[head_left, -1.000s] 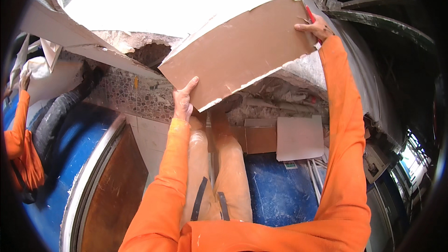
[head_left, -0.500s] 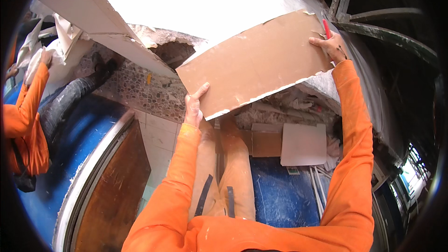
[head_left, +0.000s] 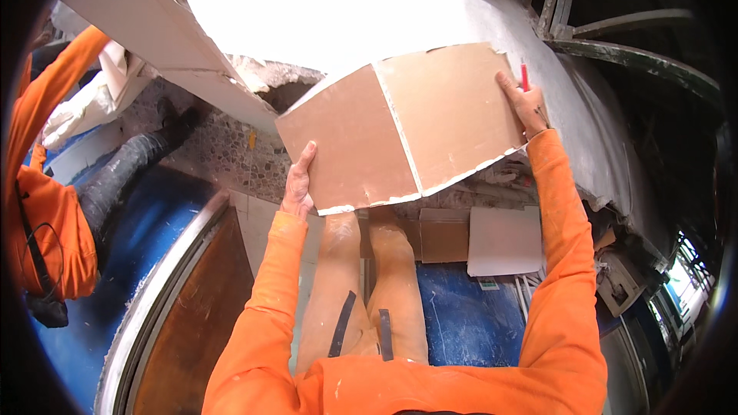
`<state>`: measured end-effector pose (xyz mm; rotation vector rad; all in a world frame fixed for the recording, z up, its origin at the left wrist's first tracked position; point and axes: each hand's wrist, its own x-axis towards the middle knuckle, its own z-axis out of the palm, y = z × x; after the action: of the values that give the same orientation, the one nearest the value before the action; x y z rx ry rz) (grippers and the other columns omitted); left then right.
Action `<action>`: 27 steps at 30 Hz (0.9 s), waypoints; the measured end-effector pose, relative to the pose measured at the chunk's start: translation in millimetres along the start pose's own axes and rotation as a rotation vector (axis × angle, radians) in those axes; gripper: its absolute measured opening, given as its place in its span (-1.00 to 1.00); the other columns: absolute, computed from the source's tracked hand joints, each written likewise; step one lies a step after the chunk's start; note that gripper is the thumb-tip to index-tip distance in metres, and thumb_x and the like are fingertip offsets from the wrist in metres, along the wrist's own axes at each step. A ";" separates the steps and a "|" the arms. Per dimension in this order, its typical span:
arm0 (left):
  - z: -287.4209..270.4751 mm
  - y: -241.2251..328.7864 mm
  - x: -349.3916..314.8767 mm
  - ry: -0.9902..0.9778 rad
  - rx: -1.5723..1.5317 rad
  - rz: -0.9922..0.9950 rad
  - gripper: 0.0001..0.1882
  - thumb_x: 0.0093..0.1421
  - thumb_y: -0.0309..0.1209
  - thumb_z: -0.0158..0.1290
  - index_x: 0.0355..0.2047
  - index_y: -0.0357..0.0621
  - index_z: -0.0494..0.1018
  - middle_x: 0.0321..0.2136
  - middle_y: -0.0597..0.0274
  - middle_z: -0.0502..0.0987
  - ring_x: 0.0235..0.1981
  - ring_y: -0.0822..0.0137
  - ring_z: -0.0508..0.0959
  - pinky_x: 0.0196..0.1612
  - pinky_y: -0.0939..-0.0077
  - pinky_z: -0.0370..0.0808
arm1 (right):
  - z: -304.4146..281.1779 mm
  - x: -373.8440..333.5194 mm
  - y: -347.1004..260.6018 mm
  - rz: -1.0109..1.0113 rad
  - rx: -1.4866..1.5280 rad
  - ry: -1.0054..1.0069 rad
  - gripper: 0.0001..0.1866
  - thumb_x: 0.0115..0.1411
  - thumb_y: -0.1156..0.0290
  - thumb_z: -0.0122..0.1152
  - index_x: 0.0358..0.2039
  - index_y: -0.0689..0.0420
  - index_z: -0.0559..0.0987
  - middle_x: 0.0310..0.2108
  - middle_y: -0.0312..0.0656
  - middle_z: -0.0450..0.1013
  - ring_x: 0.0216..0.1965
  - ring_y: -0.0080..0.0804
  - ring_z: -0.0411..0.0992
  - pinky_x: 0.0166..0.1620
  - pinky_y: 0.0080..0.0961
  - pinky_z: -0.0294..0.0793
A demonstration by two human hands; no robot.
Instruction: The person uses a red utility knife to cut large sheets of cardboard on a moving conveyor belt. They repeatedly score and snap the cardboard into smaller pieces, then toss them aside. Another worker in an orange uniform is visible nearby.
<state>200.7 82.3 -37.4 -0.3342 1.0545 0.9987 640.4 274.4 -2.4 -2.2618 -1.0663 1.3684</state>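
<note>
Both my hands hold a piece of drywall (head_left: 453, 119) up over my legs, its brown paper side toward me. A crack with a pale plaster edge runs across its middle, and the two halves bend at that line. My left hand (head_left: 300, 182) grips the left end near the lower corner, thumb on the brown face. At the opposite end, my right hand (head_left: 527, 105) holds the board's edge. A slim red stick-like tool (head_left: 525, 77) pokes up from the right hand; its kind cannot be made out. The fingers behind the board are hidden.
A co-worker in orange sleeves (head_left: 58, 223) is at the left, by a white sack-like bundle (head_left: 84, 111). A smaller board piece (head_left: 505, 240) lies beyond my knees on a blue surface (head_left: 469, 319). A wooden panel (head_left: 192, 323) stands lower left. Curved metal bars (head_left: 638, 58) are upper right.
The drywall has gone from one flat piece to two halves bent along a crack. My right hand has come down and inward, my left slightly leftward. The co-worker's arm has risen.
</note>
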 end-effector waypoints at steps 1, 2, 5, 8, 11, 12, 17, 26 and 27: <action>4.7 5.2 1.7 -0.011 -0.005 -0.023 -0.42 0.24 -0.17 0.30 0.13 -0.28 0.42 0.00 0.12 0.59 -0.01 0.26 0.60 0.05 0.28 0.60 | 0.1 2.0 -3.3 -0.005 -0.020 0.008 -0.20 0.01 -0.25 0.50 -0.23 0.40 0.64 -0.41 -0.02 0.62 -0.47 -0.31 0.61 -0.32 -0.40 0.58; 8.5 6.4 2.4 -0.033 -0.029 -0.016 -0.42 0.24 -0.17 0.30 0.14 -0.26 0.43 0.01 0.13 0.58 -0.01 0.26 0.59 0.05 0.28 0.60 | 1.1 1.6 -4.8 -0.009 -0.039 0.018 -0.21 0.01 -0.24 0.51 -0.23 0.39 0.64 -0.42 -0.03 0.62 -0.47 -0.32 0.61 -0.33 -0.40 0.58; 4.0 13.1 -7.7 -0.060 -0.047 -0.013 -0.40 0.25 -0.12 0.29 0.17 -0.17 0.43 0.03 0.15 0.58 0.02 0.24 0.58 0.07 0.25 0.59 | 15.9 -14.4 -31.4 0.030 0.008 -0.049 -0.21 0.01 -0.24 0.51 -0.24 0.40 0.64 -0.42 -0.03 0.62 -0.48 -0.31 0.60 -0.35 -0.40 0.58; 2.6 15.5 -11.7 -0.054 -0.065 -0.053 -0.38 0.27 -0.03 0.24 0.20 -0.15 0.42 0.06 0.11 0.57 0.06 0.18 0.58 0.10 0.11 0.58 | 16.1 -19.1 -38.1 0.096 0.040 -0.109 -0.21 0.03 -0.23 0.50 -0.24 0.41 0.63 -0.43 -0.01 0.61 -0.48 -0.31 0.61 -0.35 -0.40 0.59; 8.9 18.7 -17.2 -0.094 -0.103 -0.106 -0.39 0.26 -0.06 0.26 0.20 -0.12 0.42 0.06 0.15 0.57 0.05 0.20 0.58 0.13 0.17 0.57 | 16.5 -19.3 -36.1 0.124 -0.003 -0.105 -0.22 0.04 -0.22 0.49 -0.23 0.39 0.62 -0.41 -0.01 0.61 -0.46 -0.28 0.62 -0.36 -0.39 0.60; 11.7 19.7 -20.6 -0.093 -0.095 -0.109 -0.38 0.26 -0.05 0.26 0.20 -0.12 0.42 0.06 0.15 0.57 0.06 0.19 0.57 0.13 0.16 0.56 | 17.9 -22.4 -37.9 0.133 0.017 -0.124 -0.23 0.04 -0.23 0.49 -0.21 0.38 0.63 -0.39 -0.02 0.62 -0.45 -0.30 0.62 -0.34 -0.40 0.60; 8.8 23.9 -23.4 -0.088 -0.064 -0.109 -0.38 0.27 -0.02 0.24 0.20 -0.12 0.42 0.08 0.14 0.57 0.08 0.17 0.57 0.15 0.15 0.55 | 22.0 -31.9 -39.5 0.178 0.089 -0.184 -0.26 0.08 -0.23 0.46 -0.18 0.33 0.64 -0.35 -0.07 0.63 -0.42 -0.36 0.62 -0.31 -0.41 0.60; 26.9 -4.4 -7.9 -0.108 -0.143 -0.206 -0.28 0.25 0.05 0.23 0.26 -0.11 0.37 0.16 0.06 0.52 0.12 0.09 0.56 0.18 0.05 0.54 | 67.1 -55.6 29.5 0.315 0.390 -0.292 -0.24 0.17 -0.16 0.41 -0.01 0.37 0.56 -0.19 -0.04 0.61 -0.26 -0.34 0.62 -0.15 -0.43 0.62; 37.8 -2.5 2.1 -0.143 -0.126 -0.189 -0.26 0.24 0.06 0.24 0.27 -0.12 0.36 0.16 0.05 0.52 0.12 0.08 0.56 0.19 0.04 0.54 | 84.6 -68.2 34.6 0.349 0.480 -0.339 -0.24 0.19 -0.15 0.40 0.03 0.36 0.53 -0.15 -0.04 0.61 -0.19 -0.35 0.62 -0.10 -0.47 0.61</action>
<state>224.4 107.0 -21.1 -0.4511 0.8167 0.9068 564.9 191.2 -21.8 -1.9506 -0.3581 1.9511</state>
